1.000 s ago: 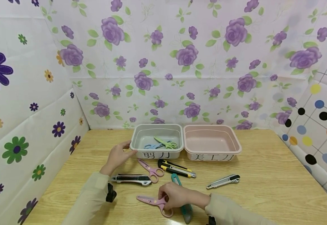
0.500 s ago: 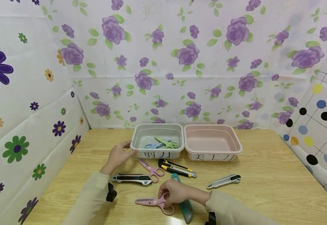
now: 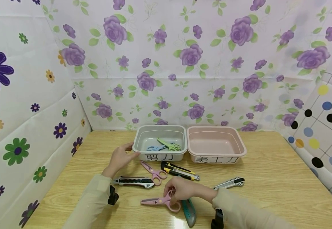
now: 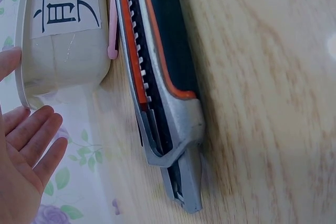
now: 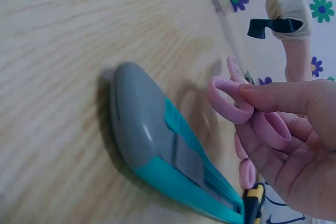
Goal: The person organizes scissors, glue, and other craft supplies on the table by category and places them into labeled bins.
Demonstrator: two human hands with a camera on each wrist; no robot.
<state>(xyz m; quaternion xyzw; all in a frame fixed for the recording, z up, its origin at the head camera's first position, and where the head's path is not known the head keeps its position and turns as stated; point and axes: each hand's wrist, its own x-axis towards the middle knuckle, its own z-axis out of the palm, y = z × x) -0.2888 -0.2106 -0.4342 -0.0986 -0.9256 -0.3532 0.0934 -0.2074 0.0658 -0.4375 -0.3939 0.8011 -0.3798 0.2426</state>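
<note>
My right hand (image 3: 180, 188) pinches a pair of pink scissors (image 3: 154, 201) by the handle loops, blades toward the left. In the right wrist view, thumb and fingers close on the pink loops (image 5: 273, 132), raised over the table. Below that hand lies a teal and grey utility knife (image 3: 190, 215). My left hand (image 3: 120, 159) rests at the left front corner of a grey bin (image 3: 180, 154), its fingers fairly straight at the rim. Inside that bin are green scissors (image 3: 170, 145) and blue scissors (image 3: 153, 148).
Right of the grey bin stands a pink bin (image 3: 217, 153). Before the bins lie another pair of pink scissors (image 3: 155, 173), a yellow and black utility knife (image 3: 180, 171), a silver and black one (image 3: 134, 181) and a smaller silver one (image 3: 231, 183). Patterned cloth walls (image 3: 166, 95) border the table.
My right hand has moved slightly up and to the right, taking the pink scissors with it. The left hand keeps its place at the grey bin.
</note>
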